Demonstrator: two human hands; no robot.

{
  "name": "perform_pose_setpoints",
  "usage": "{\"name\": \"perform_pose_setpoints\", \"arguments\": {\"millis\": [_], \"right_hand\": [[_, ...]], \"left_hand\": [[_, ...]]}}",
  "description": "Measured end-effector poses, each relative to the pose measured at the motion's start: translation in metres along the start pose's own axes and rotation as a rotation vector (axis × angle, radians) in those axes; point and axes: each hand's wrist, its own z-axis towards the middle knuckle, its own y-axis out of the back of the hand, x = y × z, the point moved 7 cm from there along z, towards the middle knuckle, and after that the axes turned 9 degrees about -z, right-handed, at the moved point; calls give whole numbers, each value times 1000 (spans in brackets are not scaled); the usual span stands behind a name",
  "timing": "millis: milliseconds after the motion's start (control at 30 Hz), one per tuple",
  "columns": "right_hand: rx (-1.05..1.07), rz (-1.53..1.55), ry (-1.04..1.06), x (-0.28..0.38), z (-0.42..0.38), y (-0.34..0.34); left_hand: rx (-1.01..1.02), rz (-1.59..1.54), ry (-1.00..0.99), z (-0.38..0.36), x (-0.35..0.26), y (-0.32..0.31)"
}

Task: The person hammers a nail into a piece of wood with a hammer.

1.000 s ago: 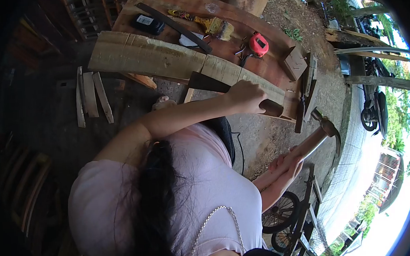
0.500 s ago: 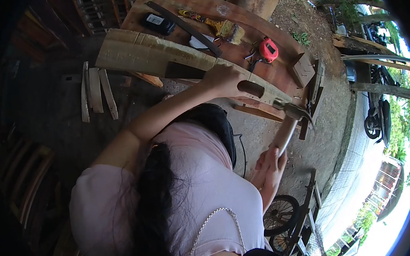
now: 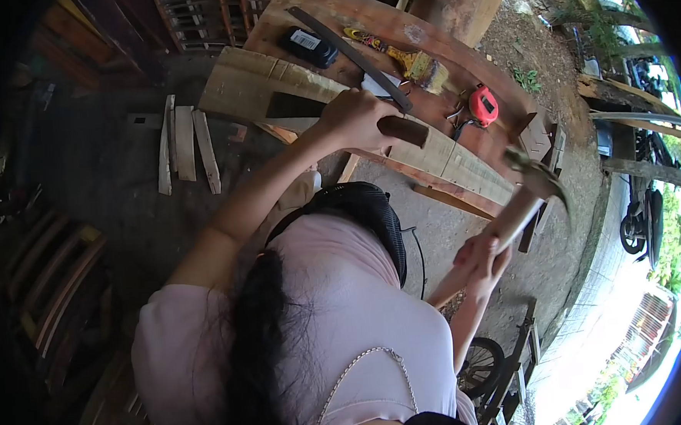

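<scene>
My left hand [image 3: 355, 119] is closed over a tool lying along a long pale wooden plank [image 3: 461, 166]. To the left of my fist shows a dark flat, blade-like part [image 3: 292, 105]; to its right, a brown wooden end [image 3: 405, 130]. The tool's middle is hidden under my fingers, and I cannot tell its exact kind. My right hand [image 3: 485, 259] is wrapped round the light handle of a claw hammer [image 3: 516, 209]. The hammer's metal head is smeared by motion and overlaps the plank's right end region in this view.
On the reddish tabletop [image 3: 455, 45] lie a flat metal bar [image 3: 347, 49], a black battery pack [image 3: 309, 46], a yellow-handled brush [image 3: 417, 66] and a red tape measure [image 3: 483, 106]. Wooden strips [image 3: 186, 143] rest at left. A bicycle wheel [image 3: 481, 363] stands low at right.
My left hand and the tool in it have shifted left along the plank. The hammer head has swung right, away from the plank's end. The whole view has drifted a little.
</scene>
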Motion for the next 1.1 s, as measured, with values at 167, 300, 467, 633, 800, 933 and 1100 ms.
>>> {"name": "perform_pose_setpoints", "arguments": {"millis": [167,300,467,633,800,933,1100], "right_hand": [[218,-320,-18,0,15,-65],[196,-175,3,11,18,-63],[120,42,107,21,20,-84],[323,-242,-127,-5,10,-126],[52,148,50,32,21,-102],[305,67,-248,4,13,-174],[177,48,-130,29,21,-147]], "left_hand": [[25,9,103,1,7,21],[-73,9,57,-13,24,45],[-155,-34,0,-15,26,68],[-37,56,166,-27,67,82],[-118,3,60,-34,60,105],[-110,-79,55,-35,64,108],[-142,-82,100,-45,94,142]]}}
